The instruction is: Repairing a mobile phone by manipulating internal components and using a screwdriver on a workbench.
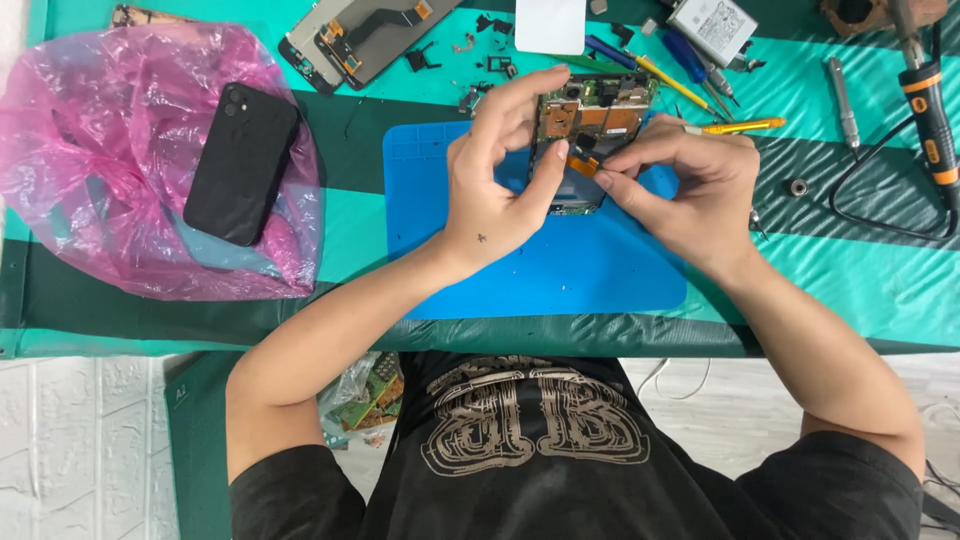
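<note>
Above a blue mat [560, 270] on the desk [850, 280], the left hand [495, 185] grips an opened phone [590, 120]; the right hand [690, 185] pinches its orange flex cable [585, 162].

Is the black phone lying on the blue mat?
No, the black phone lies on the pink plastic bag, left of the blue mat.

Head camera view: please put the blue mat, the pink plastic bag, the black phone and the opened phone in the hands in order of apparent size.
1. Blue mat and pink plastic bag: similar, unsure which is larger.
2. Black phone.
3. Opened phone, partly hidden by the left hand and right hand, so this rank is uncertain.
</note>
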